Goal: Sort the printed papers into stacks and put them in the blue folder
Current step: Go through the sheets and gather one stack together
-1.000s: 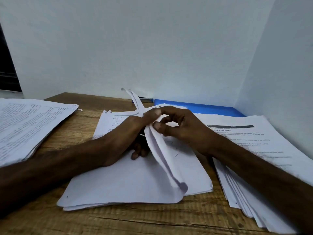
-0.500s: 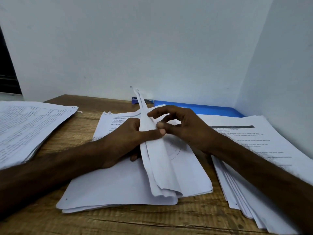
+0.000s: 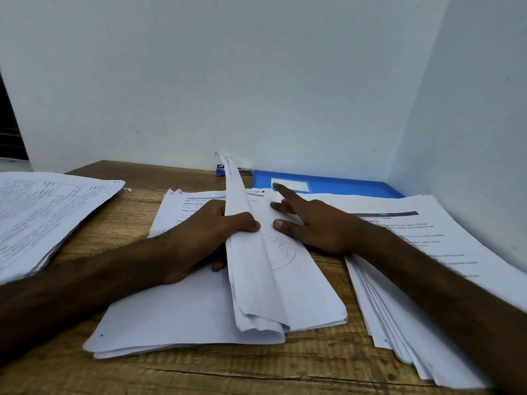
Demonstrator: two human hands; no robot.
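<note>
Surface (image 3: 285, 372) in a white corner: three stacks (image 3: 171, 317), sorting apparently unfinished; far folder (image 3: 342, 186) judged unfilled. Left hand (image 3: 205, 240) grips raised sheets (image 3: 251, 275); right hand (image 3: 319, 226) lies spread beside.

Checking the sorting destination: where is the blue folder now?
Head view: the blue folder lies flat at the far right of the table, against the back wall, behind the right-hand paper stack.

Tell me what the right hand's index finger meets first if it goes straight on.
Probably the blue folder, near its white label; the right hand points that way, though depth is unclear.
</note>
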